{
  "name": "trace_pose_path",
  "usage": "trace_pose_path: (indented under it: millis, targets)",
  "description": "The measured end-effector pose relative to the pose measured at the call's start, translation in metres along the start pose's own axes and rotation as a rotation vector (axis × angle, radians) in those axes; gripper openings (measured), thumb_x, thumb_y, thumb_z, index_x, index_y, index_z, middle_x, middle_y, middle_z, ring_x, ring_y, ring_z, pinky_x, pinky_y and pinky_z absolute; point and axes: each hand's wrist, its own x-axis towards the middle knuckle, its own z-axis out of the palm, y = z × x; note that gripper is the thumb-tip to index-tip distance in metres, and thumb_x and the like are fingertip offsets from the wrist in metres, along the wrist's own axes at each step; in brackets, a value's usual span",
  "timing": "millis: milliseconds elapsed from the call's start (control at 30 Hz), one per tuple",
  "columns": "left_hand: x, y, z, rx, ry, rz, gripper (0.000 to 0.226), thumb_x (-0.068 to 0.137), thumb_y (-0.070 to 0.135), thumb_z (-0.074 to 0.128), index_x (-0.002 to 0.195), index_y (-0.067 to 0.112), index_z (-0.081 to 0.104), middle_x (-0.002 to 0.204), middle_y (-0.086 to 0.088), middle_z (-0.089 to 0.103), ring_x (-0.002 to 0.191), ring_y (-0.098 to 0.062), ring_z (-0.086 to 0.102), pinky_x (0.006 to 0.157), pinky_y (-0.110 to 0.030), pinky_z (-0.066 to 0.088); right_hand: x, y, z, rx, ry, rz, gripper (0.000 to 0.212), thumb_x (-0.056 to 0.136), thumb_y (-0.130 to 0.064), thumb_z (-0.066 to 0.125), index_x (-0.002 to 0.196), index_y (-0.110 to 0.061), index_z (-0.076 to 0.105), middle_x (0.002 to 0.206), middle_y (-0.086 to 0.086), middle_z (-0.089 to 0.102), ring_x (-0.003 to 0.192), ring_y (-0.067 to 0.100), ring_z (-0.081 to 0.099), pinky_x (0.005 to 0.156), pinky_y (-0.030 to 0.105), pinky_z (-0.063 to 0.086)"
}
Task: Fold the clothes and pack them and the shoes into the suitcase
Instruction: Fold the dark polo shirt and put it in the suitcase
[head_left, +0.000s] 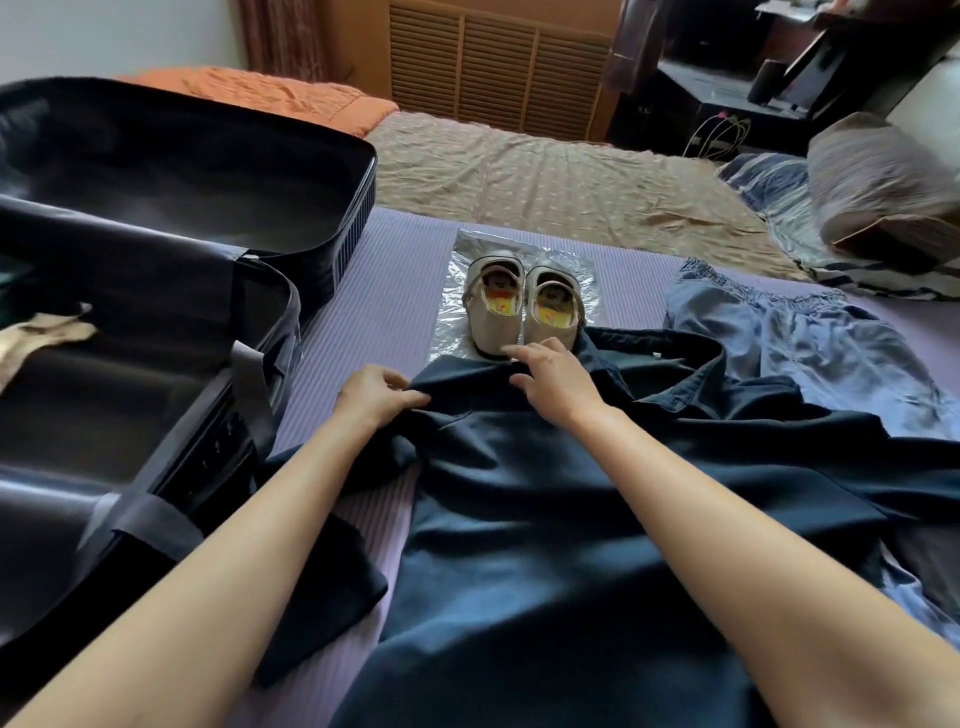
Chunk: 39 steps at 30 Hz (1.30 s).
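A dark navy garment (545, 509) lies spread on the purple mat in front of me. My left hand (376, 395) pinches its far left edge. My right hand (556, 379) hovers over the far edge with fingers apart, close to the heels of a pair of cream shoes (522, 306) standing on a clear plastic bag. A light blue garment (810, 343) lies crumpled to the right. The open black suitcase (156, 322) sits on the left, with a beige piece of cloth (36, 338) in its near half.
Beyond the purple mat (384, 291) the bed has a tan sheet (545, 176) and an orange blanket (270, 96). A striped pillow and bedding (872, 192) lie at the right. A wooden slatted panel and dark furniture stand behind.
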Motion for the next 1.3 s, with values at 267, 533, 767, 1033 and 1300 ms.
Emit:
trace_pose_path:
  millis: [267,533,767,1033,1300]
  targets:
    - [-0.018,0.014,-0.012,-0.117,0.258,0.119,0.022,0.094,0.022,0.054,0.112,0.009,0.051,0.098,-0.002,0.053,0.096,-0.024,0.052,0.075,-0.028,0.031,0.021,-0.012,-0.003,-0.092,0.187,-0.039,0.018,0.088,-0.02,0.064,0.105,-0.017,0.069,0.11,-0.001,0.061,0.115,0.023,0.045,0.093,0.034,0.037]
    - [0.007,0.018,-0.022,-0.1,0.665,0.19,0.026,0.089,0.003,0.054,0.113,0.001,0.045,0.116,-0.016,0.053,0.106,-0.032,0.051,0.081,-0.034,0.033,0.057,-0.064,-0.021,-0.086,0.432,-0.055,0.019,0.087,-0.004,0.056,0.102,-0.01,0.066,0.11,0.006,0.058,0.096,0.029,0.059,0.069,0.03,0.036]
    - [0.028,0.005,-0.006,0.263,0.571,0.147,0.03,0.091,0.005,0.055,0.119,0.008,0.045,0.123,-0.018,0.048,0.115,-0.034,0.045,0.095,-0.038,0.033,0.034,-0.057,0.018,0.118,0.124,-0.064,0.047,0.089,0.003,0.044,0.132,-0.013,0.055,0.151,0.004,0.036,0.125,0.031,0.049,0.099,0.042,0.043]
    - [-0.059,-0.015,0.017,0.319,0.396,0.406,0.044,0.086,0.023,0.066,0.126,0.006,0.056,0.135,-0.019,0.046,0.136,-0.037,0.029,0.114,-0.05,0.02,-0.077,-0.04,0.047,0.139,0.117,-0.161,0.046,0.095,-0.026,0.055,0.139,-0.015,0.049,0.158,0.006,0.016,0.145,0.028,0.02,0.117,0.041,0.015]
    - [-0.167,-0.091,0.031,0.369,0.375,0.282,0.051,0.075,0.053,0.055,0.092,0.005,0.059,0.119,-0.025,0.058,0.123,-0.041,0.046,0.103,-0.039,0.029,-0.181,-0.039,0.055,0.063,-0.095,0.007,0.095,0.07,-0.081,-0.013,0.151,-0.033,0.002,0.154,-0.013,-0.025,0.142,0.007,-0.024,0.113,0.025,-0.019]
